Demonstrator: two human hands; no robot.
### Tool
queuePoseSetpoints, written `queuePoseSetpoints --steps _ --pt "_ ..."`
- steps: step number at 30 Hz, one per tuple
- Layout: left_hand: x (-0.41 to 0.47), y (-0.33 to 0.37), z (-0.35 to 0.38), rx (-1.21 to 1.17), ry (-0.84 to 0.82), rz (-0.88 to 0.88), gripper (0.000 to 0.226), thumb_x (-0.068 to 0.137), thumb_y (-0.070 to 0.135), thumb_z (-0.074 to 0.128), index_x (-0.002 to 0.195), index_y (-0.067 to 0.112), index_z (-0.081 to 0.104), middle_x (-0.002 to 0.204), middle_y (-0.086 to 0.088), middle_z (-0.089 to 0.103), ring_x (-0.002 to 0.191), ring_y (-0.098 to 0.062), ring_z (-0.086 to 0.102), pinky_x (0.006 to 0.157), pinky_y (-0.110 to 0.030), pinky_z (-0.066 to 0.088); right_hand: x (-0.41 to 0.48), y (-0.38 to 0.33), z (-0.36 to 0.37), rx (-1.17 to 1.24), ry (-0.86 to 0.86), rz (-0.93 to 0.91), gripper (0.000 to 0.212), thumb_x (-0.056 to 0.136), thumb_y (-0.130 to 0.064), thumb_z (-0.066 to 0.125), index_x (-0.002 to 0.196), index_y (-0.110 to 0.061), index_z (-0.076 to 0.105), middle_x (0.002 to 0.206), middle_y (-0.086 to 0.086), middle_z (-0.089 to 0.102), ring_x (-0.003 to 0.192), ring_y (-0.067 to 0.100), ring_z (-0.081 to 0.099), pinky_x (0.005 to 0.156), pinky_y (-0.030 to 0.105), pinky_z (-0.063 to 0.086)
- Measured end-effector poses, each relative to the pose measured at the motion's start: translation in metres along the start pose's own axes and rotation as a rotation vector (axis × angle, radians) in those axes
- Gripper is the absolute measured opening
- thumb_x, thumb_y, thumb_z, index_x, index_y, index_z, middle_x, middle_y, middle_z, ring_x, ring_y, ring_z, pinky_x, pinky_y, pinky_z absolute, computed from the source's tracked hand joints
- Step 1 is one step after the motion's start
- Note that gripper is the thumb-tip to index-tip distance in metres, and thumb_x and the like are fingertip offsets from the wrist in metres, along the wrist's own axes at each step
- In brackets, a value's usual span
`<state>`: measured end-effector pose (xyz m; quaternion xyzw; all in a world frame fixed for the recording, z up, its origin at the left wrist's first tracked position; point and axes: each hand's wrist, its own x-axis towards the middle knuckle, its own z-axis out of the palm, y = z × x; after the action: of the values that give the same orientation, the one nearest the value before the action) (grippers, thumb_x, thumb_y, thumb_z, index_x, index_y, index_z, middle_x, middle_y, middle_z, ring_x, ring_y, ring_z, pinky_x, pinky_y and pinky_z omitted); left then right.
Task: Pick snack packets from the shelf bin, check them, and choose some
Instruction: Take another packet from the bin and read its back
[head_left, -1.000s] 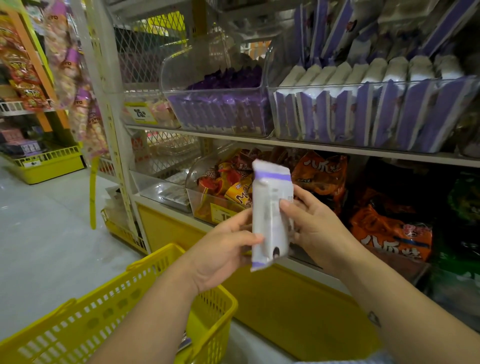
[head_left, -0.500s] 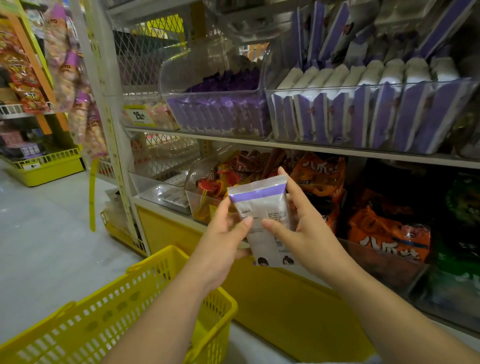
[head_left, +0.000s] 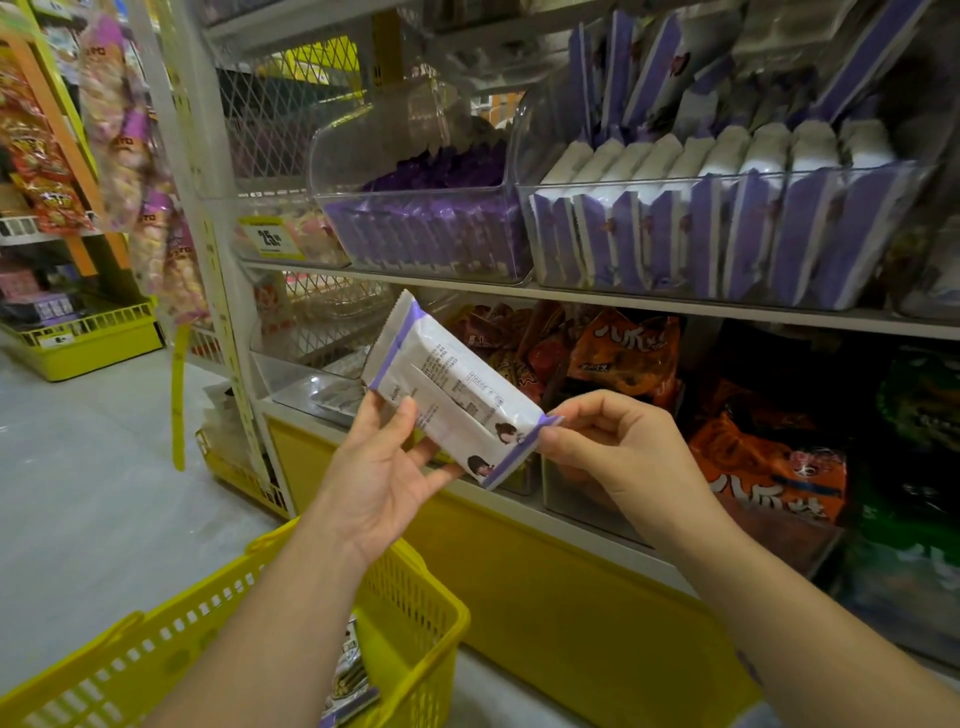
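Head cam: store shelf unit. Top shelf has 2 clear bins side by side: left bin (head_left: 415, 171) w/ dark purple packs, right bin (head_left: 727, 187) packed w/ upright white-and-purple packs, same colours as the one in hand. Yellow price tag (head_left: 270, 238) sits left of them. Lower shelf: orange bags (head_left: 769, 467) at right, red packs (head_left: 511, 338) further left. The packet and both hands hide part of that shelf's front. Snack strips (head_left: 117, 114) hang far left. Yellow basket (head_left: 171, 639) is low in frame w/ the L forearm crossing over it; items inside too blurred to ID.

Snack packet (head_left: 457, 389) is off the shelf, up in the air in front of the lower shelf, tilted w/ top end up-left, small-print side facing cam. L hand (head_left: 379, 478) grips its lower-left part, thumb on the near face, fingers curled behind. R hand (head_left: 618, 447) pinches the purple seal at the lower-right end btwn thumb and forefinger.
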<state>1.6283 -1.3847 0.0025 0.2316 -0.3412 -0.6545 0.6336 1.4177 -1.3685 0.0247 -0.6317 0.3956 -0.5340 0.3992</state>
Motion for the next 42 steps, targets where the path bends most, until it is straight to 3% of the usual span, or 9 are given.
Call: queuePoseSetpoints --steps 6,12,16,22,26,29,35,39,42 --pt "-0.001 -0.002 0.003 -0.065 0.005 0.061 0.055 0.084 0.014 0.056 0.135 0.032 0.051 0.118 -0.007 0.069 0.105 -0.027 0.069 0.068 -0.051 0.057 -0.004 -0.002 0.006 -0.021 0.077 -0.092 0.011 0.081 -0.01 0.073 0.074 -0.013 0.066 0.076 0.005 0.072 0.061 0.008 0.063 0.056 0.021 0.049" --pt "-0.002 -0.002 0.006 -0.098 0.02 0.086 0.052 0.083 0.014 0.056 0.133 0.03 0.053 0.111 -0.006 0.072 0.103 -0.024 0.07 0.07 -0.046 0.058 -0.012 -0.001 0.017 -0.12 0.128 -0.255 0.01 0.084 -0.004 0.07 0.08 -0.013 0.065 0.081 -0.002 0.07 0.08 0.004 0.068 0.071 0.021 0.056" --pt "-0.004 0.002 0.011 0.126 0.057 0.084 0.046 0.076 0.026 0.066 0.121 0.023 0.056 0.102 -0.002 0.074 0.09 -0.018 0.073 0.063 -0.033 0.059 -0.009 -0.005 0.017 0.092 0.141 -0.055 0.01 0.095 -0.015 0.056 0.087 -0.013 0.051 0.079 0.004 0.074 0.075 0.018 0.072 0.06 0.026 0.057" --pt "-0.008 0.0 0.019 0.37 0.093 0.168 0.062 0.061 0.043 0.076 0.116 0.021 0.059 0.102 -0.002 0.075 0.09 -0.021 0.073 0.065 -0.027 0.058 0.0 0.0 0.015 0.35 0.168 0.253 0.016 0.101 -0.013 0.046 0.087 -0.01 0.052 0.062 0.004 0.066 0.051 0.01 0.061 0.054 0.024 0.053" --pt "-0.01 -0.001 0.026 0.485 0.217 0.316 0.064 0.059 0.042 0.083 0.113 0.019 0.056 0.107 -0.002 0.073 0.094 -0.016 0.072 0.067 -0.031 0.059 0.002 0.008 0.019 0.417 0.095 0.419 0.02 0.103 -0.014 0.042 0.087 -0.006 0.051 0.06 0.006 0.062 0.044 0.009 0.055 0.049 0.022 0.052" --pt "-0.009 0.001 0.027 0.594 0.266 0.424 0.048 0.068 0.037 0.081 0.105 0.025 0.053 0.102 0.006 0.073 0.097 -0.013 0.071 0.077 -0.042 0.057 0.002 0.012 0.02 0.414 -0.004 0.468 0.02 0.104 -0.017 0.04 0.088 -0.007 0.048 0.052 0.003 0.061 0.042 0.011 0.056 0.052 0.025 0.053" --pt "-0.005 0.012 0.014 0.455 0.19 0.299 0.017 0.094 0.021 0.059 0.11 0.023 0.057 0.095 0.007 0.075 0.091 -0.015 0.072 0.064 -0.025 0.057 0.008 0.004 0.014 0.325 -0.011 0.386 0.03 0.094 -0.04 0.052 0.102 -0.012 0.06 0.08 0.001 0.07 0.07 0.018 0.068 0.059 0.028 0.057" --pt "-0.005 0.009 0.014 0.435 0.09 0.226 0.024 0.093 0.023 0.057 0.117 0.022 0.055 0.093 0.002 0.075 0.08 -0.013 0.071 0.06 -0.025 0.055 0.004 -0.002 0.013 0.583 -0.299 0.458 0.053 0.081 -0.054 0.048 0.124 -0.026 0.062 0.123 0.005 0.067 0.109 0.025 0.066 0.084 0.047 0.057" --pt "-0.005 -0.002 0.02 0.456 0.093 0.194 0.041 0.092 0.024 0.059 0.132 0.024 0.046 0.103 0.0 0.075 0.09 -0.016 0.071 0.061 -0.025 0.055 0.0 -0.003 0.018 0.761 -0.459 0.513 0.046 0.085 -0.045 0.049 0.122 -0.024 0.066 0.125 0.012 0.066 0.102 0.03 0.068 0.088 0.055 0.054"
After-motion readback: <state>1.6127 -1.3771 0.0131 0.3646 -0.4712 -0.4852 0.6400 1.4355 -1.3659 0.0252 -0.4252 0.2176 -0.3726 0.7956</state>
